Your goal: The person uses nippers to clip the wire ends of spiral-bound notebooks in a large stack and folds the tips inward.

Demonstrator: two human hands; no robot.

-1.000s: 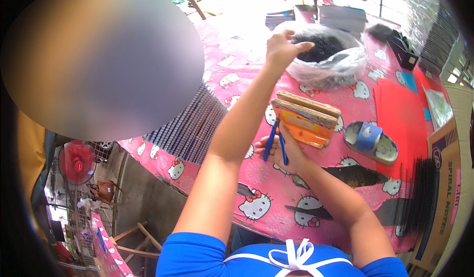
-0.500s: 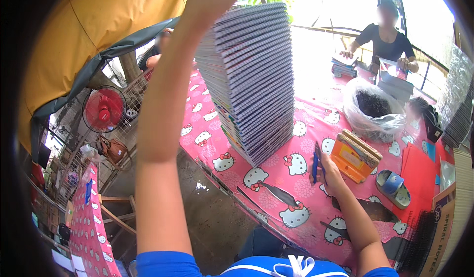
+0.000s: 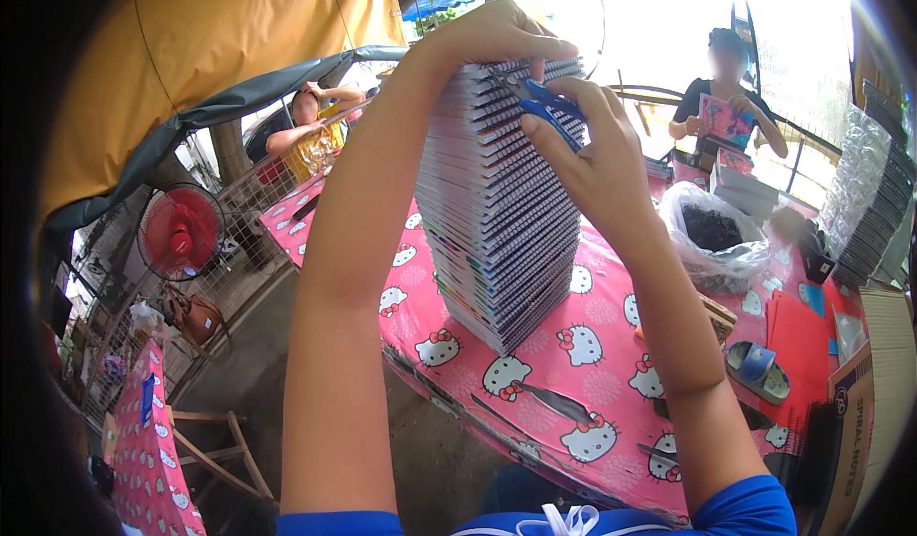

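Observation:
A tall stack of spiral-bound notebooks (image 3: 506, 221) stands on the table, its coil edges turned toward my right. My left hand (image 3: 497, 34) is at the top of the stack, fingers bent and gripping the top notebook (image 3: 564, 61) near its coil. In my right hand (image 3: 602, 139) is a pair of blue-handled pliers (image 3: 554, 111), held closed in the fingers. The jaws of the pliers touch the near end of the coil by the upper notebooks. Part of the top notebook is hidden behind my left hand.
Pink patterned cloth (image 3: 430, 350) covers the table. On the right are a plastic bag of black coils (image 3: 712, 225), a slipper (image 3: 757, 372), red sheets (image 3: 802, 345) and a cardboard box (image 3: 850, 421). One person (image 3: 726, 106) handles books across the table; another (image 3: 310, 139) sits back left.
My right hand has risen from the table with the pliers to the top of the stack. My left hand has come down onto the top notebook. The far person now holds up a book.

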